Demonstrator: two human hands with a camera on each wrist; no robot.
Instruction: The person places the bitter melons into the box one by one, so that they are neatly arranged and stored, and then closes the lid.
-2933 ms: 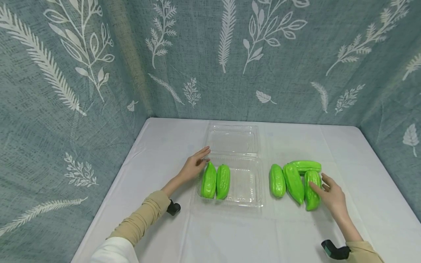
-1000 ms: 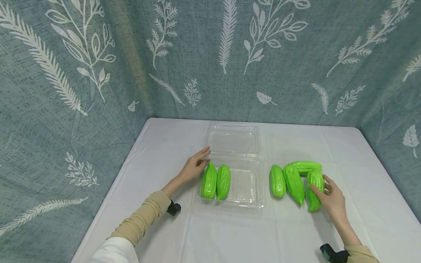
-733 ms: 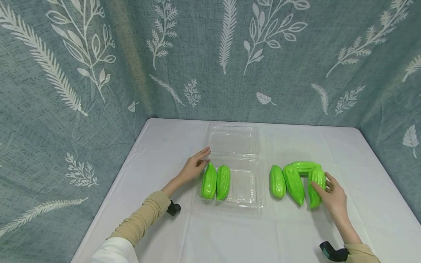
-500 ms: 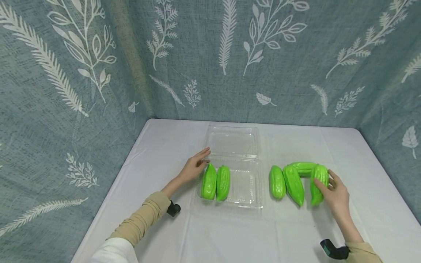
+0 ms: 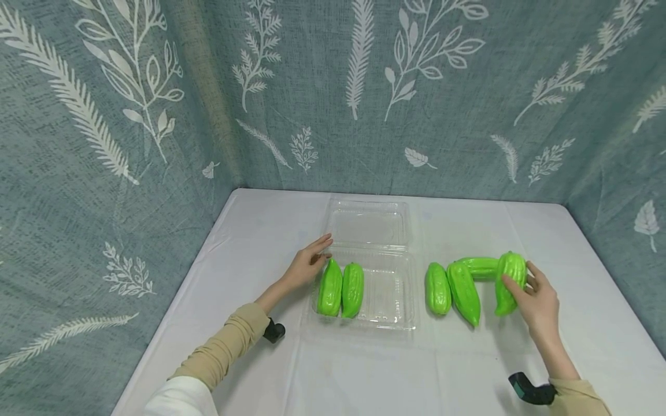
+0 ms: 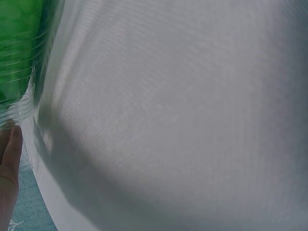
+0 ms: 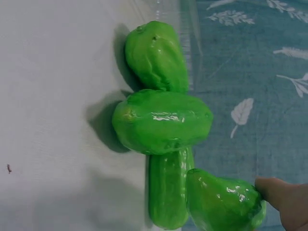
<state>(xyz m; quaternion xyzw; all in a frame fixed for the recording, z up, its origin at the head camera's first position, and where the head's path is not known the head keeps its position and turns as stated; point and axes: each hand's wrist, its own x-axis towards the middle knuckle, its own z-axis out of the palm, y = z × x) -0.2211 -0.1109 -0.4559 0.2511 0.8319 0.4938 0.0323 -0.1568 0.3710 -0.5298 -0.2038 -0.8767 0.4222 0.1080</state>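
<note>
In the head view my right hand (image 5: 541,297) pinches a glossy green gourd (image 5: 511,271) between thumb and fingers, its narrow end hanging downward. The right wrist view shows that gourd's ridged skin, with my thumb (image 7: 284,197) against its side. Beside it lie three more green gourds: one crosswise at the back (image 5: 477,266), one slanting (image 5: 464,293) and one at the left (image 5: 438,289). My left hand (image 5: 304,266), fingers extended, touches the left rim of a clear plastic clamshell box (image 5: 387,289). Two gourds (image 5: 330,287) lie side by side in the box's left half.
The box's hinged lid (image 5: 368,225) lies folded back behind its base. A white cloth (image 5: 364,370) covers the table. Blue-green curtains (image 5: 322,156) with leaf prints stand behind and at both sides. Each wrist wears a small black device (image 5: 531,390).
My right hand has gripped the rightmost gourd and raised it, moving it back and to the right, away from the slanting one. My left hand has stayed at the box rim.
</note>
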